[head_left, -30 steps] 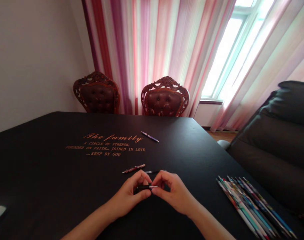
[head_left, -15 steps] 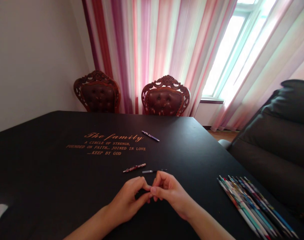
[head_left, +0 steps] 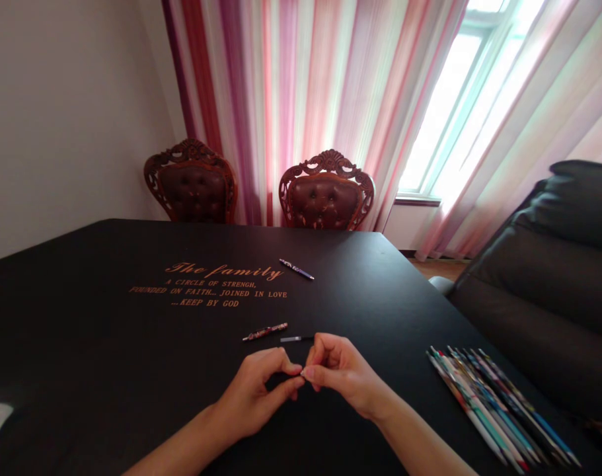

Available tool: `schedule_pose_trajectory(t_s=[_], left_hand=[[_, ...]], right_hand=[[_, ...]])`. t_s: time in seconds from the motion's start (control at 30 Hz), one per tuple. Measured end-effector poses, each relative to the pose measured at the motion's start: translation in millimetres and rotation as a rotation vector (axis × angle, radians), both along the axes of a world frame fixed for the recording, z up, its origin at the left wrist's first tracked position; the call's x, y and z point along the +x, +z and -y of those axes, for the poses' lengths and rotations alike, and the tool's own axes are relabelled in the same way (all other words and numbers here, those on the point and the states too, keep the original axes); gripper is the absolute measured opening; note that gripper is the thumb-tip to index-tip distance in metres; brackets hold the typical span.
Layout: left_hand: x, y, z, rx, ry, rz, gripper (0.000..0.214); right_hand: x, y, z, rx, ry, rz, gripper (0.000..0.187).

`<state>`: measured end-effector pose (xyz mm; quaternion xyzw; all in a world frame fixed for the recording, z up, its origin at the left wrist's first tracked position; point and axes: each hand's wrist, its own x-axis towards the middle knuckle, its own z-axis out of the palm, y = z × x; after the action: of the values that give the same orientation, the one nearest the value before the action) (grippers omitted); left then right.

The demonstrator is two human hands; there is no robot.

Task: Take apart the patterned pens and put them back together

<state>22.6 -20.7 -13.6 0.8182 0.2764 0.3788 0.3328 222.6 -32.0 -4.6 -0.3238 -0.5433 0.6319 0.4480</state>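
The left hand point(head_left: 256, 390) and the right hand point(head_left: 347, 373) are meeting over the black worktop point(head_left: 147, 390), thumbs and forefingers pinching nearly closed on a small pale piece point(head_left: 303, 373); the fingers are hiding most of it, so its full shape cannot be told. Just beyond, a slim grey-and-black rod point(head_left: 291, 339) is running behind the right hand. Near its left end, a red-and-white patterned pen point(head_left: 265, 332) is lying; a purple-and-white pen point(head_left: 297, 269) is resting farther off.
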Motion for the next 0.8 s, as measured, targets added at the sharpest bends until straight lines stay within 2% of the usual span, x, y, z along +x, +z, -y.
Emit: schedule_pose_trajectory(t_s=[0.3, 0.67, 0.73, 0.8], left_hand=[[0.5, 1.3, -2.2, -0.001, 0.022, 0.026, 0.008], [-2.8, 2.1, -2.0, -0.021, 0.042, 0.021, 0.007], [-5.9, 1.1, -4.1, -0.048, 0.032, 0.027, 0.006], [-12.2, 1.6, -9.7, -0.097, 0.074, 0.069, 0.007]], right_hand=[[4.8, -4.1, -3.6, -0.004, -0.024, 0.010, 0.032], [5.9, 0.1, -3.6, -0.008, -0.039, 0.032, 0.036], [10.5, 1.3, -5.2, -0.008, -0.029, 0.026, 0.036], [23.9, 4.9, -8.8, 0.015, -0.092, -0.010, 0.036]])
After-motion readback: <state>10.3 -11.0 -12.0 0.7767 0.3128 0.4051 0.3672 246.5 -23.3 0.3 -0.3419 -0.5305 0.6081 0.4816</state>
